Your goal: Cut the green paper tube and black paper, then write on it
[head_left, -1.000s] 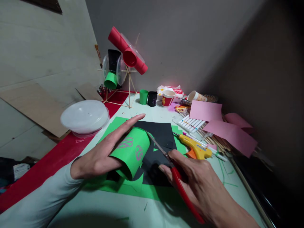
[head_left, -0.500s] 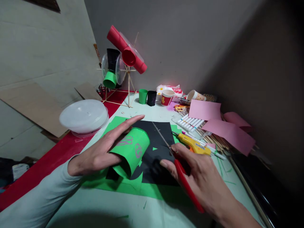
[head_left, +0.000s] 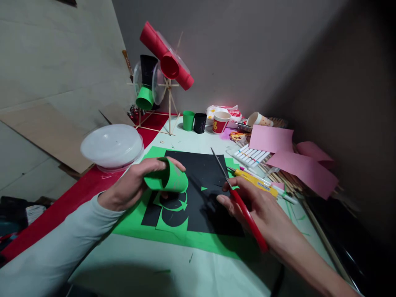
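My left hand point(head_left: 130, 185) grips a green paper-covered cup point(head_left: 177, 178), which is tipped so its open end faces left toward my palm. Faint drawn marks show on its side. Red-handled scissors point(head_left: 247, 216) are in my right hand point(head_left: 247, 202), blades together and pointing up and away. Below both hands lies black paper point(head_left: 210, 173) over larger green sheets point(head_left: 136, 235). A green offcut with round holes point(head_left: 182, 225) rests on the black paper under the cup, with a small green scrap point(head_left: 204, 188) to its right.
Behind stands a stick frame point(head_left: 170, 107) bearing red tubes point(head_left: 154, 41). A green cup point(head_left: 188, 121), black cup point(head_left: 200, 123) and red-white cup point(head_left: 221, 122) stand near the wall. Stacked plastic lids point(head_left: 113, 144) sit left; a yellow glue gun point(head_left: 256, 181), markers point(head_left: 252, 156) and pink paper point(head_left: 272, 138) lie right.
My left hand has turned the green cup, its opening swinging from near me to the left, and has wrapped round it. The scissors have risen slightly. The view has shifted a little.
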The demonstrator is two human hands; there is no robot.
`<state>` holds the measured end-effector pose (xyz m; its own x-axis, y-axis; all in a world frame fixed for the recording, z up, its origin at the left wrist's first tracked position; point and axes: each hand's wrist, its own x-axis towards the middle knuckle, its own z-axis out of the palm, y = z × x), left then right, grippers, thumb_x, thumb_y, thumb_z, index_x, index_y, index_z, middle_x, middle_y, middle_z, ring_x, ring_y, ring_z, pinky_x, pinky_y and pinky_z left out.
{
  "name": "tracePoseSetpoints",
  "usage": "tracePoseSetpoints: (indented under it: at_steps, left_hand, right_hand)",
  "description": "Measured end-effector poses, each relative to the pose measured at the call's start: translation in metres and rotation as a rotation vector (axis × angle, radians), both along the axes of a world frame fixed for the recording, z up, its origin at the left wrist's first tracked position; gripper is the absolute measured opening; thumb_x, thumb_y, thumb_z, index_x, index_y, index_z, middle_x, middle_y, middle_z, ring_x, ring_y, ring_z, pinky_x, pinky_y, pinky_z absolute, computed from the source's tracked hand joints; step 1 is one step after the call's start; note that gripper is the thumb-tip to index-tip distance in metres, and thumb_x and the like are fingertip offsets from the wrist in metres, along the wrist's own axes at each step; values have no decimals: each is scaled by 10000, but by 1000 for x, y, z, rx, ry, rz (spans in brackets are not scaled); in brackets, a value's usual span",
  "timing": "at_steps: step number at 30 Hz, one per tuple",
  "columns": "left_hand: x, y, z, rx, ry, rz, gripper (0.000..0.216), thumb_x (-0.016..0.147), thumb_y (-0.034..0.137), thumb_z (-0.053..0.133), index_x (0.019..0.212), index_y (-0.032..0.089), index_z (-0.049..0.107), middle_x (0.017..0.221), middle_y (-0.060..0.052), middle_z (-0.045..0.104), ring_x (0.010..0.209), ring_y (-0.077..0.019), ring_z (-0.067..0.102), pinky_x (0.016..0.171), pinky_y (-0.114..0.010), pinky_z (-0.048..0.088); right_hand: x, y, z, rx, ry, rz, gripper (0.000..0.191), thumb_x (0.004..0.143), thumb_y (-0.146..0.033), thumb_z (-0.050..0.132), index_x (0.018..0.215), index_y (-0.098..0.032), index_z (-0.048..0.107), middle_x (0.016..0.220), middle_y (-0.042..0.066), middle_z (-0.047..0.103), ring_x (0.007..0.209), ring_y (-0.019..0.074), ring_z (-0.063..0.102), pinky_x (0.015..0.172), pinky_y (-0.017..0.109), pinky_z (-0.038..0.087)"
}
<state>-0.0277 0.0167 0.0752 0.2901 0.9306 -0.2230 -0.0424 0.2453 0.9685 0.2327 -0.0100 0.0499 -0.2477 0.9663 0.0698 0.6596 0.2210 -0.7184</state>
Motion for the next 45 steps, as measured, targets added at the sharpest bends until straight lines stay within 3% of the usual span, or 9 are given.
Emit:
tracePoseSetpoints:
  at_steps: [5, 12, 15, 21, 25, 30, 33, 39, 45]
  left_hand:
    - [-4, 11, -8, -6, 74, 134, 376, 826, 435, 582, 1021, 152, 733, 934, -112, 716, 815, -260, 630, 525, -322, 514]
    - [-8, 25, -24, 158, 214, 177, 370, 833, 558, 631, 751, 198, 631, 666, 4, 532, 556, -135, 444, 430, -254, 281]
    - [-10, 26, -25, 200, 225, 184, 432, 856, 619, 589, 838, 197, 674, 682, 2, 537, 518, -119, 383, 432, -263, 227]
    - [-20, 30, -22, 332, 312, 364, 624, 869, 704, 504, 1231, 222, 664, 1074, -80, 658, 672, -175, 512, 463, -273, 312]
    - [-25, 28, -10, 553, 513, 367, 480, 901, 628, 518, 1112, 221, 660, 1154, -79, 647, 1030, -280, 577, 733, -351, 474]
    - [-30, 22, -1, 740, 730, 247, 355, 847, 546, 646, 954, 211, 603, 1074, -75, 617, 1044, -282, 594, 928, -436, 479]
    - [-29, 21, -10, 791, 878, 100, 318, 812, 518, 692, 848, 209, 627, 1244, -123, 582, 1204, -338, 559, 1021, -498, 446]
    - [-20, 30, -29, 815, 918, 101, 249, 848, 442, 652, 835, 195, 676, 1267, -161, 643, 1110, -337, 650, 979, -493, 496]
    - [-9, 63, 5, 891, 957, 183, 341, 830, 525, 650, 881, 191, 700, 1300, -165, 633, 1162, -359, 629, 984, -485, 499]
  right_hand:
    - [4, 0, -13, 55, -282, 65, 189, 918, -425, 553, 883, -240, 537, 525, -57, 522, 453, 148, 461, 464, 249, 296]
    - [7, -1, -24, 93, -442, 106, 178, 940, -424, 550, 977, -250, 552, 524, -51, 527, 456, 191, 536, 455, 272, 314]
    - [7, 0, -23, 101, -441, 106, 180, 949, -429, 531, 963, -249, 545, 525, -50, 523, 448, 190, 524, 455, 278, 309]
    - [8, -3, -19, 91, -463, 99, 204, 940, -441, 532, 982, -242, 550, 554, -33, 563, 464, 202, 559, 460, 271, 323]
    - [9, -3, -19, 87, -445, 118, 185, 950, -416, 516, 995, -239, 545, 574, -24, 591, 479, 208, 587, 467, 273, 348]
    - [7, -1, -18, 112, -428, 123, 151, 963, -387, 522, 970, -236, 534, 575, -28, 588, 489, 204, 590, 486, 272, 352]
    - [4, -1, -15, 90, -424, 121, 140, 971, -365, 512, 963, -227, 532, 607, -11, 607, 528, 210, 609, 505, 272, 350]
    - [-4, -4, -5, 38, -501, 97, 74, 968, -265, 527, 929, -204, 541, 709, 44, 683, 650, 235, 671, 543, 278, 309]
    - [-7, -6, 6, 6, -491, 53, 85, 970, -262, 548, 991, -183, 569, 810, 83, 737, 755, 259, 711, 590, 281, 332]
